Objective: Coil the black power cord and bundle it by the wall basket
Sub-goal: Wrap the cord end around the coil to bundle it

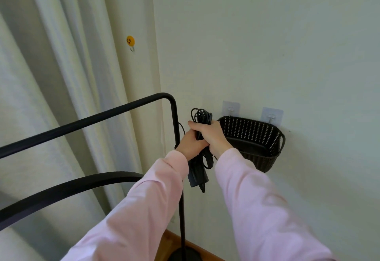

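Currently, cord state: black power cord [202,117] gathered into loops; adapter brick [196,173] hangs below at 6 o'clock
Grip: left hand [190,142] and right hand [209,135] both clenched around the bundle
Location: just beside wall basket [255,137], at its 9 o'clock
Remaining: judged nearly coiled; a strand trails toward the black stand [176,129]; securing not yet done

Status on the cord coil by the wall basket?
Done: black power cord mostly gathered into loops, adapter brick hanging below. In hand: left hand and right hand both grip the bundle beside the wall basket. Left: securing the loose tail; basket holds no cord yet.
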Available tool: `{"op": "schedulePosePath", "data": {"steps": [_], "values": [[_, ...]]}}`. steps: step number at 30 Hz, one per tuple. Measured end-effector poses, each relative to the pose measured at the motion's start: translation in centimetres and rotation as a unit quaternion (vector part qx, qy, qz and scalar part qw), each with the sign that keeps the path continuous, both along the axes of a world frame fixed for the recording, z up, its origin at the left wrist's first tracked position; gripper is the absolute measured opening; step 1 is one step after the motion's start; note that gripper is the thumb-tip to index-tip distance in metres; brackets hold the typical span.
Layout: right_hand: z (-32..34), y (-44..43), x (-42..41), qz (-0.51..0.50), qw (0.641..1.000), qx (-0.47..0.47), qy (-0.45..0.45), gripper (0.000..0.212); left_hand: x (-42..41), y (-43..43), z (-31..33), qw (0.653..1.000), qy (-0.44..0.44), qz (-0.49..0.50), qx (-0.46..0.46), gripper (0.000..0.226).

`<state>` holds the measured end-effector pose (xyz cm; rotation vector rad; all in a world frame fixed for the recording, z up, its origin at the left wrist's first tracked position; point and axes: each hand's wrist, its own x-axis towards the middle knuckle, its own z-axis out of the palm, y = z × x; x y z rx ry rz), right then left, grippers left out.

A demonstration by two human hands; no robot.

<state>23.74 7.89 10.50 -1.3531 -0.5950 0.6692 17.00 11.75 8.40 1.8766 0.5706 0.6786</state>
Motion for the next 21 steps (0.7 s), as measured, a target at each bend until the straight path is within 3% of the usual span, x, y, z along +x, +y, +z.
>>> {"op": "schedulePosePath", "data": {"steps": [8,21], "values": [[0.4,-0.3,0.1,-0.003,1.000,-0.006,-0.015,0.015,0.2,0.4,0.4,1.000,0.026,-0.006,0.008,0.046],[1.4,-1.5,0.6,0.010,0.994,-0.007,-0.109,0.013,1.1,-0.3,0.8,0.999,0.000,0.035,0.018,0.016]]}}
